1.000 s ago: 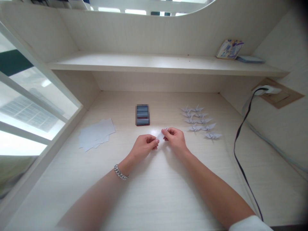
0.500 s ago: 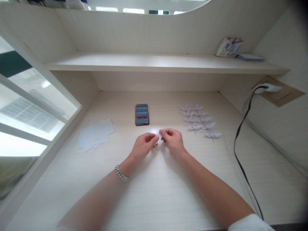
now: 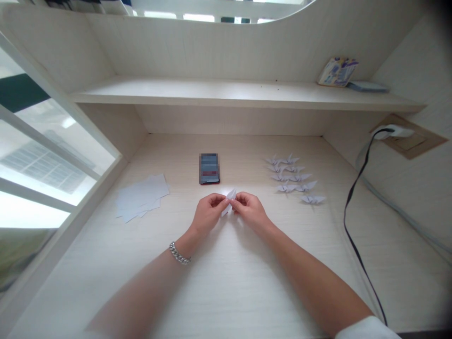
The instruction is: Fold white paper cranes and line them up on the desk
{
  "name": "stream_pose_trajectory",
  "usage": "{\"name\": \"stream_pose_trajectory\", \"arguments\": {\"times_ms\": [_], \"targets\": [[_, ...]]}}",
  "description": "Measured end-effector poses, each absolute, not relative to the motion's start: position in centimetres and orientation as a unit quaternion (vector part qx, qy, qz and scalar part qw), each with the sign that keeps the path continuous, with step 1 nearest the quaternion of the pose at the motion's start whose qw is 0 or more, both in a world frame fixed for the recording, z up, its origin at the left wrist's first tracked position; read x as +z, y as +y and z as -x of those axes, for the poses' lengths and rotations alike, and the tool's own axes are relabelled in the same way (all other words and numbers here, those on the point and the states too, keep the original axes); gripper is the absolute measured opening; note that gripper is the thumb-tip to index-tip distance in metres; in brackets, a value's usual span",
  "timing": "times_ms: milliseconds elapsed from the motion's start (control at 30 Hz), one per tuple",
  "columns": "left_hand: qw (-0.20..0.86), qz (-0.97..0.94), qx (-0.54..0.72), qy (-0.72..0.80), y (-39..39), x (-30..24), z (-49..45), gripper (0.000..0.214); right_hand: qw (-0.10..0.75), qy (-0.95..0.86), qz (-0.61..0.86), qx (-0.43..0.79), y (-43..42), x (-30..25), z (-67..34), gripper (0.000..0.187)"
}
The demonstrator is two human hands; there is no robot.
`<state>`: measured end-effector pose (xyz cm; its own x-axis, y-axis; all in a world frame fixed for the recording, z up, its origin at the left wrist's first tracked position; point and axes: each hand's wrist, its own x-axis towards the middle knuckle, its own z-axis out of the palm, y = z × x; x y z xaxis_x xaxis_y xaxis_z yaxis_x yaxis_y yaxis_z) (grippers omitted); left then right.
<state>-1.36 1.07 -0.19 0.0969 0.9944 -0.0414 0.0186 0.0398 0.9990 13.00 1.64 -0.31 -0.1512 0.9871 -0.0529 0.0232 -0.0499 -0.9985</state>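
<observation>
A small folded piece of white paper [image 3: 228,200] is pinched between both hands over the middle of the pale wooden desk [image 3: 226,282]. My left hand [image 3: 207,215], with a silver bracelet on its wrist, grips the paper's left side with closed fingers. My right hand [image 3: 250,210] pinches its right side. Several finished paper cranes [image 3: 293,178] lie in rows to the right of my hands. A loose stack of white paper sheets [image 3: 141,197] lies to the left.
A dark phone [image 3: 209,168] lies flat just beyond my hands. A black cable [image 3: 353,207] runs from a wall socket [image 3: 395,133] down the desk's right side. A shelf [image 3: 233,93] above holds a small booklet [image 3: 337,71]. A window is on the left.
Both hands have drawn closer together and slightly nearer to me, turning the folded paper between the fingertips. Everything else on the desk stays in place.
</observation>
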Motion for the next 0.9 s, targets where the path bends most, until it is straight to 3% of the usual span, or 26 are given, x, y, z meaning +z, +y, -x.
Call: {"name": "stream_pose_trajectory", "arguments": {"times_ms": [167, 400, 900], "targets": [[0.491, -0.53, 0.477, 0.501, 1.2, -0.56, 1.56, 0.027, 0.444, -0.523, 0.462, 0.562, 1.79, -0.63, -12.98, 0.026], [0.531, -0.5, 0.475, 0.492, 1.26, -1.12, 1.67, 0.027, 0.459, -0.525, 0.466, 0.544, 1.99, -0.98, -13.14, 0.019], [0.534, -0.55, 0.431, 0.475, 1.22, -0.9, 1.55, 0.027, 0.501, -0.478, 0.469, 0.549, 1.81, -1.19, -12.98, 0.021]]}}
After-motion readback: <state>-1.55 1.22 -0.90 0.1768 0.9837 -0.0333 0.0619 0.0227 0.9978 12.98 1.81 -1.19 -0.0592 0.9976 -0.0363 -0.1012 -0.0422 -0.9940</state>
